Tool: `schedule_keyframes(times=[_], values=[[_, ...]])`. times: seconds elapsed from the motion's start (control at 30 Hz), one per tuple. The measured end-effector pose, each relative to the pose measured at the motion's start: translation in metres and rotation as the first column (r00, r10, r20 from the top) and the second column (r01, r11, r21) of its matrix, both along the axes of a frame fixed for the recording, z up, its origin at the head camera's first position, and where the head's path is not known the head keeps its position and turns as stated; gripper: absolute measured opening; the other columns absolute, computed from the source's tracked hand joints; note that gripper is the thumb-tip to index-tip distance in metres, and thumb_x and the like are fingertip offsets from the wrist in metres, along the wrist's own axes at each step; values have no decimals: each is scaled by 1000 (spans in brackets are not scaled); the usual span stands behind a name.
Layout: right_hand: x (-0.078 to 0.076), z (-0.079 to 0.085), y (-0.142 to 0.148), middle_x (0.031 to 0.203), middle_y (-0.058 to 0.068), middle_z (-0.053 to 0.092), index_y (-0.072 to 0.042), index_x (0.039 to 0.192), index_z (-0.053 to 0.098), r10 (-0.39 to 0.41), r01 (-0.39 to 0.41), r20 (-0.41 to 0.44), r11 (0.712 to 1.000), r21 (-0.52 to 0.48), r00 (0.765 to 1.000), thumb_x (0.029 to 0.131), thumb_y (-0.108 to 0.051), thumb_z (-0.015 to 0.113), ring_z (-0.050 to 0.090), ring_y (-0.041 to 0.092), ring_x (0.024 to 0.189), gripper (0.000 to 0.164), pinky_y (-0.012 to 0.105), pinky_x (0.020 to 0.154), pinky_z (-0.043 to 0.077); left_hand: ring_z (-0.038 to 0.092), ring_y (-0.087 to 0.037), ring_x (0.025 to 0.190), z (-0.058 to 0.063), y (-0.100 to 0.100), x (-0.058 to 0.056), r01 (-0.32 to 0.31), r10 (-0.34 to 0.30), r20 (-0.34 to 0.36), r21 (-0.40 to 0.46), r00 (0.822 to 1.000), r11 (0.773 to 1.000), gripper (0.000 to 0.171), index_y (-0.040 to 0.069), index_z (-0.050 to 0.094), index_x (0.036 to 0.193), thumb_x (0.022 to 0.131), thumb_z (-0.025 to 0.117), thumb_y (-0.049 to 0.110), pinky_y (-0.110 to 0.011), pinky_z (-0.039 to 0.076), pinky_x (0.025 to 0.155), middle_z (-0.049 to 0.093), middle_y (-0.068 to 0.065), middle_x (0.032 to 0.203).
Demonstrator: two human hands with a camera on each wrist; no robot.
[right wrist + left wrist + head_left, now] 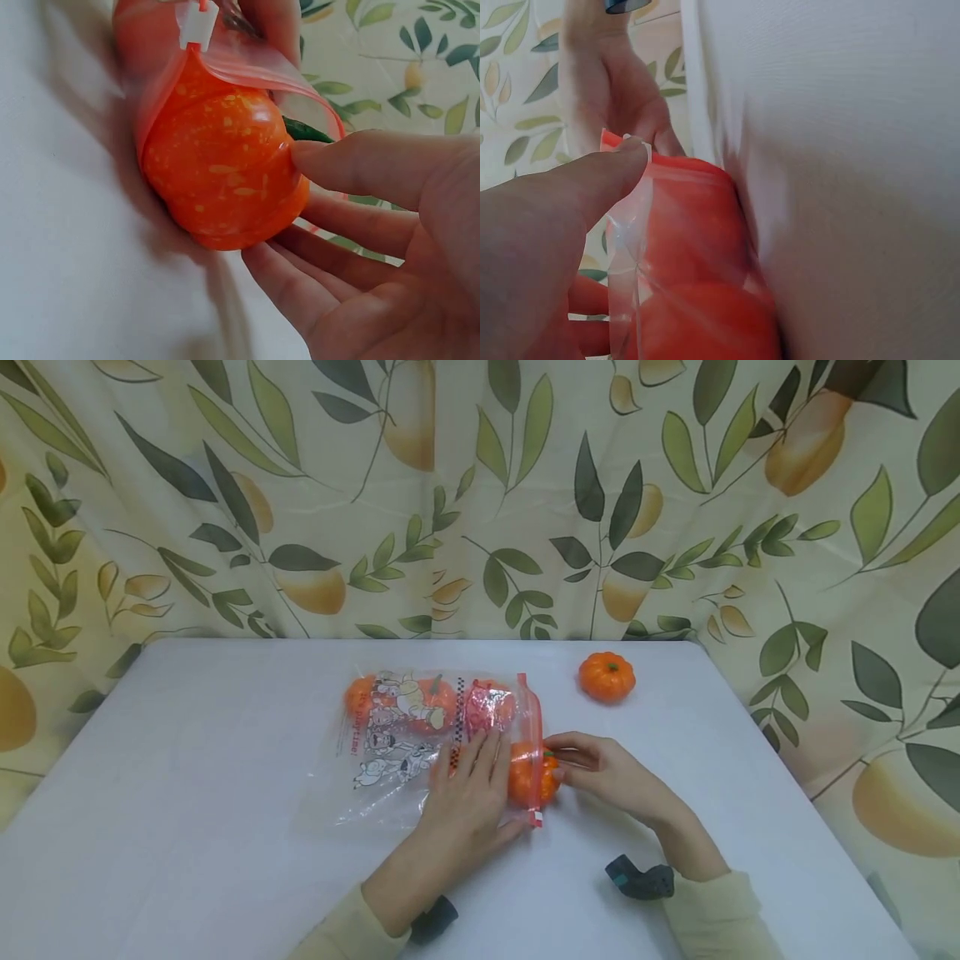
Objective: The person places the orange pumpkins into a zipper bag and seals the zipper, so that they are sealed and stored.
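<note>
A clear zip bag with printed cartoon figures and a red zip edge lies on the table. Inside it are several orange toy pumpkins, one of them at the far left. My left hand rests on top of the bag, fingers straight, its thumb by the white zip slider. Half in the bag's open mouth sits another orange toy pumpkin with a green stem. My right hand holds this pumpkin at its outer side, thumb near the stem and fingers beneath.
One more orange toy pumpkin stands on the white table behind my right hand. Dark bands are at both wrists, the right one beside the forearm. A leaf-patterned curtain hangs along the table's back edge.
</note>
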State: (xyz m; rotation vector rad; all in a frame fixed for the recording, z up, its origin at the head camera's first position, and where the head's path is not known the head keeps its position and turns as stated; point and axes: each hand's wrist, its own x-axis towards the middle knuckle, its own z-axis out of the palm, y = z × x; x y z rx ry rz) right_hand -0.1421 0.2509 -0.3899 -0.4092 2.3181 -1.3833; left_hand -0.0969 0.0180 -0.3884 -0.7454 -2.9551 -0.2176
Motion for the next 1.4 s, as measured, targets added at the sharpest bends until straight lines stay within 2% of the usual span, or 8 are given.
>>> schedule_keyframes(times=[0.2, 0.43, 0.7, 0.93, 1.13, 1.3, 1.4], values=[[-1, -7, -7, 143, 12, 56, -10, 141, 50, 21, -20, 24, 998, -52, 999, 96, -26, 64, 54, 32, 132, 50, 40, 104, 51, 27, -31, 151, -1, 0, 0, 4, -4, 13, -13, 1000, 1000, 98, 9, 27, 157, 86, 62, 66, -64, 21, 120, 29, -11, 163], [-2, -17, -7, 151, 10, 47, -13, 148, 43, 57, -53, 47, 996, -72, 997, 101, -24, 56, 51, 33, 136, 49, 40, 107, 49, 26, -31, 151, -3, 2, 1, 2, -2, -4, -3, 1000, 1000, 98, 9, 28, 156, 84, 64, 66, -64, 16, 121, 29, -12, 163], [-4, -19, -10, 129, 11, 64, -8, 129, 51, 26, -23, 55, 998, -55, 998, 100, -22, 58, 62, 25, 121, 33, 28, 101, 53, 29, -30, 150, -3, 0, 2, 13, -14, -44, -10, 999, 1000, 95, 8, 33, 154, 85, 63, 66, -64, 17, 121, 32, -12, 161], [-4, -19, -6, 128, 8, 65, -9, 124, 55, 41, -38, 66, 998, -46, 997, 99, -23, 60, 61, 24, 124, 29, 35, 106, 50, 29, -31, 150, -3, 0, 1, 10, -11, -26, -24, 1000, 1000, 97, 8, 31, 155, 86, 58, 70, -64, 15, 121, 32, -13, 161], [-2, -15, -1, 127, 8, 65, -9, 126, 59, 82, -81, 50, 996, -26, 995, 98, -23, 60, 61, 25, 121, 30, 34, 103, 48, 29, -30, 150, -2, 0, 0, 14, -15, -22, -19, 1000, 1000, 99, 8, 28, 156, 86, 56, 72, -64, 15, 121, 31, -13, 162], [-2, -15, -1, 135, 4, 62, -15, 131, 59, 136, -135, 30, 990, -33, 990, 99, -19, 57, 57, 24, 126, 32, 41, 109, 45, 30, -31, 150, 0, 0, 1, 16, -18, -30, -40, 999, 999, 98, 8, 29, 156, 86, 54, 73, -65, 13, 121, 31, -13, 161], [-2, -16, -2, 139, 4, 59, -17, 133, 59, 172, -171, 18, 984, -48, 985, 100, -17, 56, 55, 25, 130, 33, 35, 109, 46, 30, -31, 150, 0, -1, 1, 10, -12, -31, -51, 999, 999, 98, 8, 30, 156, 86, 53, 73, -64, 12, 121, 32, -13, 161]])
